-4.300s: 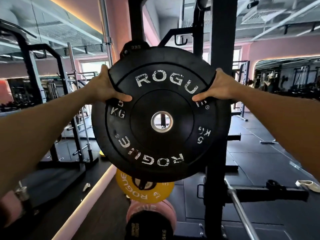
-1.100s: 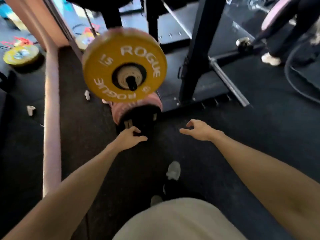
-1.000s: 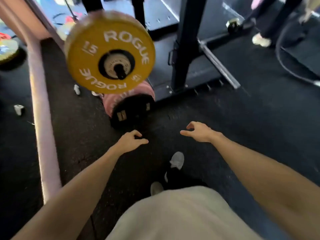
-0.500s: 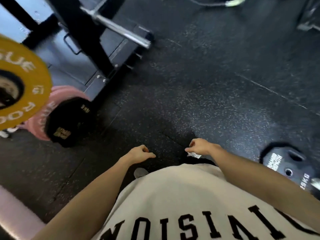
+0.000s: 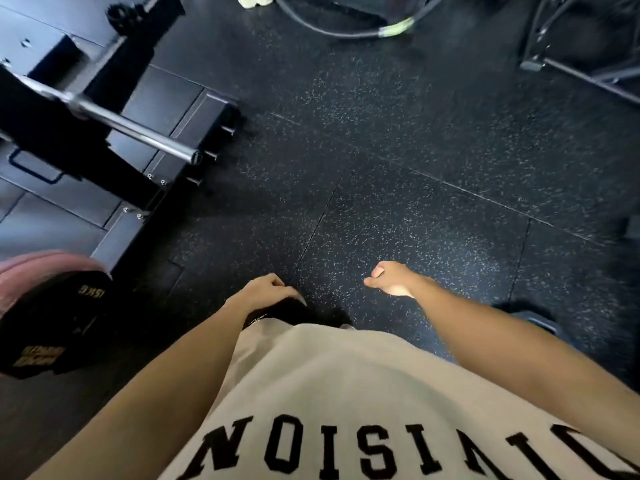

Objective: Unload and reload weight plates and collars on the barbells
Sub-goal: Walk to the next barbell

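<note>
Head view looks straight down at a dark speckled rubber floor (image 5: pixel 398 188), with both bare arms hanging in front of a beige shirt (image 5: pixel 346 393) printed with black letters. Left hand (image 5: pixel 263 291) hangs over a dark shoe, its fingers loosely curled and holding nothing; right hand (image 5: pixel 389 278) hangs a little apart from it, fingers also loosely curled, thumb tip near the forefinger, nothing in its grip. At the left edge a black weight plate (image 5: pixel 52 327) with gold lettering leans against a pink plate (image 5: pixel 41 261) behind it, both down at floor level beside the base of a black rack (image 5: pixel 114 188). A bare steel barbell sleeve (image 5: pixel 138 131) juts out from the rack, pointing toward the open floor, with no plate on the visible length. Near the right forearm, part of another dark plate (image 5: pixel 535 322) lies flat on the floor, mostly hidden by the arm. A black cable with a pale green band (image 5: pixel 394 29) curves across the top.
</note>
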The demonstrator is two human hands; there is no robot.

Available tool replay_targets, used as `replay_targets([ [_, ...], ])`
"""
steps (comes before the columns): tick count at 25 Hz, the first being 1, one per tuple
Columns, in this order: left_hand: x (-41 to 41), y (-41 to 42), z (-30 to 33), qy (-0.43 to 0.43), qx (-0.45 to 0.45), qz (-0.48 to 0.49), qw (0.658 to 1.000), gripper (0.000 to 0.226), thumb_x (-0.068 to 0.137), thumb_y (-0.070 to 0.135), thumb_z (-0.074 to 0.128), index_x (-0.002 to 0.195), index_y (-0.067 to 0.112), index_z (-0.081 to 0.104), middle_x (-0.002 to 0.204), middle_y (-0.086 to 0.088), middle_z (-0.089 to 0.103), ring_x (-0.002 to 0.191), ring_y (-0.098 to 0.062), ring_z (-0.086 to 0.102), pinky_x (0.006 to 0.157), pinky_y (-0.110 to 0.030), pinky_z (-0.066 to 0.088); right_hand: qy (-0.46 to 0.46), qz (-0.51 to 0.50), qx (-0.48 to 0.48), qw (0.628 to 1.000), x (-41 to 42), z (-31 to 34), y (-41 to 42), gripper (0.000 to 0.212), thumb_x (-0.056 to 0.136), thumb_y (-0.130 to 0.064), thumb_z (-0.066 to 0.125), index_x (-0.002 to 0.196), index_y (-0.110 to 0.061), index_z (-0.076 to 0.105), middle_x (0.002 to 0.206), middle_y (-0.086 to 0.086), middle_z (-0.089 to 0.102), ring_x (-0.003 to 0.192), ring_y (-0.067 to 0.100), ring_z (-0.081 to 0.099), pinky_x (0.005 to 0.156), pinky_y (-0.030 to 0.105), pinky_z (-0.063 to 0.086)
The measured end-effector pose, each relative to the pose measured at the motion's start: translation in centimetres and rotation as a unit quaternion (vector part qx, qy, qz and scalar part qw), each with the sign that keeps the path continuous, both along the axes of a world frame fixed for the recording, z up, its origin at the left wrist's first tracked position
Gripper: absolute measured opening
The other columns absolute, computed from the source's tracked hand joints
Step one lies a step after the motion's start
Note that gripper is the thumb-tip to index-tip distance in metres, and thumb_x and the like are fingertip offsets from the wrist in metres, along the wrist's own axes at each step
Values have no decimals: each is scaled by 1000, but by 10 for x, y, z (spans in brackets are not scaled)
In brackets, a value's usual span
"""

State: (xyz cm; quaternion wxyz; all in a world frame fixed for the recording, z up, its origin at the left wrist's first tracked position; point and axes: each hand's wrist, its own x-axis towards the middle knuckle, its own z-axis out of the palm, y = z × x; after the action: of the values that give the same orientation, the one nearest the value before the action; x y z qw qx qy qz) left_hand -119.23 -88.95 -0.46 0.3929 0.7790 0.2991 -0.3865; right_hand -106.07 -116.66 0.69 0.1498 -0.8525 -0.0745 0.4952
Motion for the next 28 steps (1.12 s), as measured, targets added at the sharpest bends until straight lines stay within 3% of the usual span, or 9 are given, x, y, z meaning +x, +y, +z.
replay_targets([
  [5, 89, 17, -22, 30, 22, -10, 999, 46, 74, 61, 68, 105, 28, 59, 110, 3, 59, 99, -17, 54, 83, -33, 43, 29, 39, -37, 998, 72, -19, 19, 48, 96, -39, 56, 121, 1, 63, 127, 18, 61, 117, 33, 57, 98, 38, 46],
  [9, 200, 62, -34, 29, 28, -5, 999, 49, 76, 60, 68, 111, 26, 60, 112, 2, 59, 102, -20, 53, 87, -34, 44, 29, -15, -27, 999, 192, -21, 58, 50, 91, -40, 64, 132, -13, 52, 129, 9, 59, 114, 28, 57, 97, 37, 45],
  [12, 288, 97, -28, 3, 28, -7, 1000, 49, 81, 56, 67, 116, 24, 58, 112, 1, 58, 100, -20, 53, 83, -32, 42, -2, -41, -5, 999, 289, -14, 96, 46, 90, -42, 65, 128, -19, 54, 129, 6, 58, 111, 24, 56, 92, 35, 44],
  [15, 380, 138, -14, -13, 28, -4, 1000, 49, 82, 55, 66, 117, 23, 58, 110, 1, 56, 101, -20, 53, 85, -33, 42, -21, -45, 6, 999, 376, -7, 134, 43, 88, -44, 65, 123, -22, 57, 126, 4, 59, 111, 23, 56, 97, 38, 45],
  [24, 596, 223, -37, 15, 26, 48, 998, 50, 81, 53, 69, 119, 21, 59, 114, 1, 58, 104, -20, 54, 97, -36, 45, 12, 53, -26, 998, 609, -37, 229, 39, 86, -43, 68, 117, -21, 60, 121, 3, 64, 109, 22, 59, 98, 39, 46],
  [28, 692, 273, -22, 7, 44, 124, 991, 43, 77, 57, 68, 106, 27, 60, 109, 2, 60, 99, -20, 55, 89, -33, 46, 0, 107, -21, 994, 748, -16, 300, 40, 88, -43, 66, 120, -20, 58, 123, 4, 61, 108, 23, 58, 99, 42, 46],
])
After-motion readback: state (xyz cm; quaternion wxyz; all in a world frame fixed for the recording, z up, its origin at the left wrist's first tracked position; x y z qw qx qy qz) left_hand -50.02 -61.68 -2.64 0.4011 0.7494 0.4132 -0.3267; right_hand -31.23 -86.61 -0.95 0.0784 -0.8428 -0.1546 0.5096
